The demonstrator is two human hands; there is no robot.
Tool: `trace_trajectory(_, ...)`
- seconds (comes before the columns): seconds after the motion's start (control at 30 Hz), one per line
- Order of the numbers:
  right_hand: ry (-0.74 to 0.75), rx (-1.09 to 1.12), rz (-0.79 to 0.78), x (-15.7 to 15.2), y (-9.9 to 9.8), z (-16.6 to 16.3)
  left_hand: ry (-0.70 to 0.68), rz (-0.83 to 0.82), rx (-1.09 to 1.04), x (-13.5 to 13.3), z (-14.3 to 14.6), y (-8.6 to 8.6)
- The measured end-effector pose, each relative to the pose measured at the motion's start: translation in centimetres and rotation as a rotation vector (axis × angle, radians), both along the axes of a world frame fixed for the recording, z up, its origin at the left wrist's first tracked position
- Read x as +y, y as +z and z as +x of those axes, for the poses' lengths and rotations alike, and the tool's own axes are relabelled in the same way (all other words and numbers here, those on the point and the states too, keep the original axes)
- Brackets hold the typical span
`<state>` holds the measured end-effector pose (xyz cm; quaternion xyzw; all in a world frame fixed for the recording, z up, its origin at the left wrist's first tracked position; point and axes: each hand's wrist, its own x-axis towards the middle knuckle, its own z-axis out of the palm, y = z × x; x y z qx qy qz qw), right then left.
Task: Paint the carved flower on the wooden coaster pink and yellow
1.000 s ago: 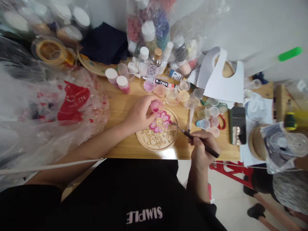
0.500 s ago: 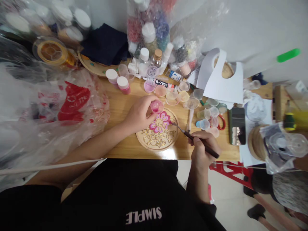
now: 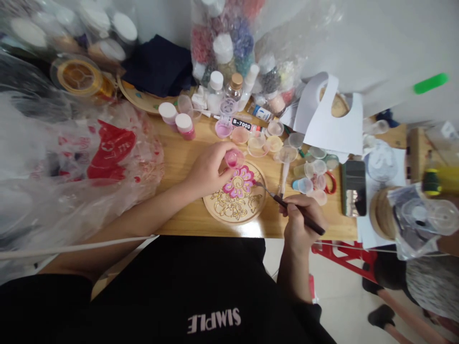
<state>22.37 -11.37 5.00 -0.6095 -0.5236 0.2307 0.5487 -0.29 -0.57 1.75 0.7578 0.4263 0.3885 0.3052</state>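
Between the thumb and fingers of my left hand (image 3: 208, 171) is a small clear cup (image 3: 234, 158) with pink paint in it, held over the upper edge of a round wooden plaque (image 3: 234, 217). The plaque carries gold-outlined scrollwork and a flower (image 3: 238, 182) whose petals are coloured pink and magenta. My right hand (image 3: 304, 217) is closed round the dark handle of a thin metal tool, like a small palette knife (image 3: 279, 199). Its tip rests at the flower's right petals, touching or just above them; I cannot tell which.
Behind the plaque are several small cups (image 3: 258, 143) of colour, a B-7000 glue tube (image 3: 242, 124) and pink jars (image 3: 185, 126). A phone (image 3: 354, 188) lies right, near red scissors (image 3: 332, 182). Plastic bags (image 3: 118, 157) crowd the left. Another person's legs (image 3: 398, 315) show lower right.
Almost nothing differs. The view has shifted very slightly, and my right hand with the tool has moved a touch to the left. My left hand keeps the cup in place.
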Motion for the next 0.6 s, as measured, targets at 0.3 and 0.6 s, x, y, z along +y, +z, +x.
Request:
trace_trajectory(0.3,-0.011,-0.027,-0.016,0.11,0.33,-0.20,-0.002,0.013,-0.004,-0.03,0.06,0.12)
trace_trajectory(0.6,-0.016,-0.033,-0.013,0.11,0.40,-0.39,-0.008,0.022,-0.004,0.04,-0.02,-0.11)
